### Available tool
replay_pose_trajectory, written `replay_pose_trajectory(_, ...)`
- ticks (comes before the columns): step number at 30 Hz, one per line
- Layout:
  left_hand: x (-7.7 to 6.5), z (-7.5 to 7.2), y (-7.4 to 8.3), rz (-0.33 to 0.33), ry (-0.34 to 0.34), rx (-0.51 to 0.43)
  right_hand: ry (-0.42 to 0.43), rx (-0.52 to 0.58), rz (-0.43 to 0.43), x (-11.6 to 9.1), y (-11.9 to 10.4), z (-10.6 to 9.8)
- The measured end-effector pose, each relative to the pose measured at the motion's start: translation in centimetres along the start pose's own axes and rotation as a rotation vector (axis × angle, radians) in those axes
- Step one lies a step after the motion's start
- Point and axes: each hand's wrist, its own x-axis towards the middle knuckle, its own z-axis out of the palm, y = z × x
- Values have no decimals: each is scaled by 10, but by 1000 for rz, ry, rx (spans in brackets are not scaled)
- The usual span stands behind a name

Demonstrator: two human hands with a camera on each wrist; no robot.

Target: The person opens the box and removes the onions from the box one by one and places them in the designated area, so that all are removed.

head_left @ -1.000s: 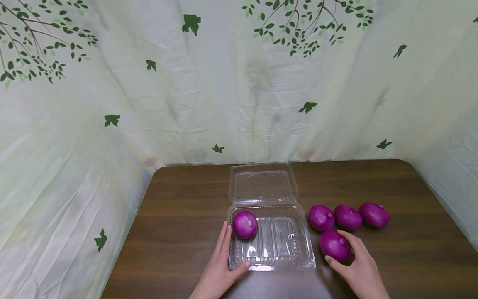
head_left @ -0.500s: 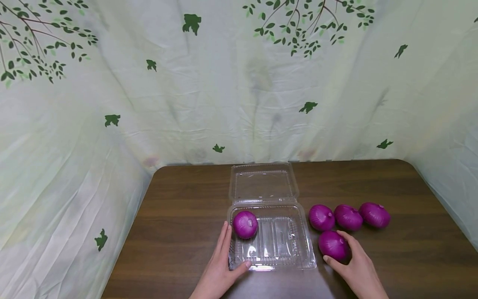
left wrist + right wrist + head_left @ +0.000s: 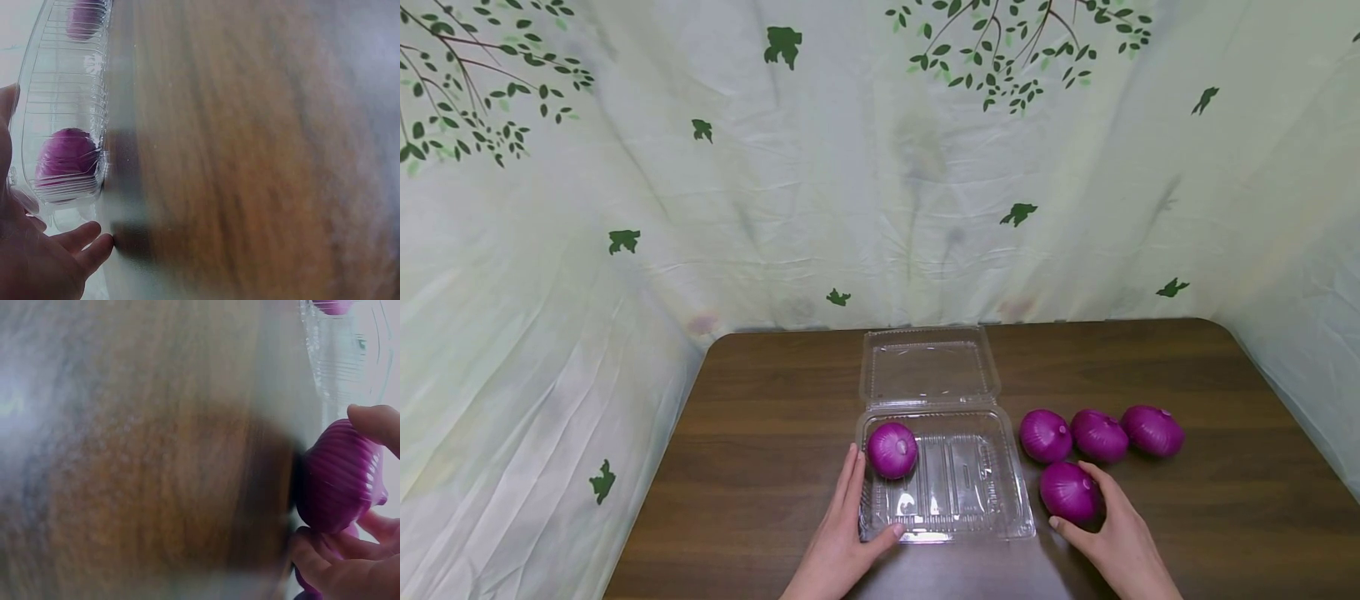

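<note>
A clear plastic clamshell container (image 3: 955, 500) lies on the table with its lid (image 3: 928, 367) folded back. One purple onion (image 3: 892, 451) sits in its back left corner. My left hand (image 3: 838, 537) rests against the container's left side, fingers straight, thumb at the front rim. To the right of the container, my right hand (image 3: 1116, 533) grips another purple onion (image 3: 1069, 492) between thumb and fingers. In the right wrist view, that gripped onion (image 3: 340, 478) shows its ridged side down at the tabletop. Three more onions stand behind it in a row, the nearest onion (image 3: 1046, 436) beside the container.
The brown wooden table (image 3: 760, 467) has rounded back corners. A pale curtain (image 3: 880, 183) printed with leaves hangs behind it and at both sides. Rightmost in the row is an onion (image 3: 1152, 432), with a middle onion (image 3: 1099, 436) to its left.
The gripped onion and my right hand have shifted only very slightly. My left hand, the container and the other onions stay where they were.
</note>
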Motion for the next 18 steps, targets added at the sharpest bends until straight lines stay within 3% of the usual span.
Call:
replay_pose_trajectory(9,0,0,1,-7,3,-2,66,25,-88,-3,-7,-5)
replay_pose_trajectory(14,0,-1,1,-18,-6,-1,198,41,-283,-2,-17,-3)
replay_pose_trajectory(18,0,0,0,-21,-11,4,254,53,-441,3,-26,3)
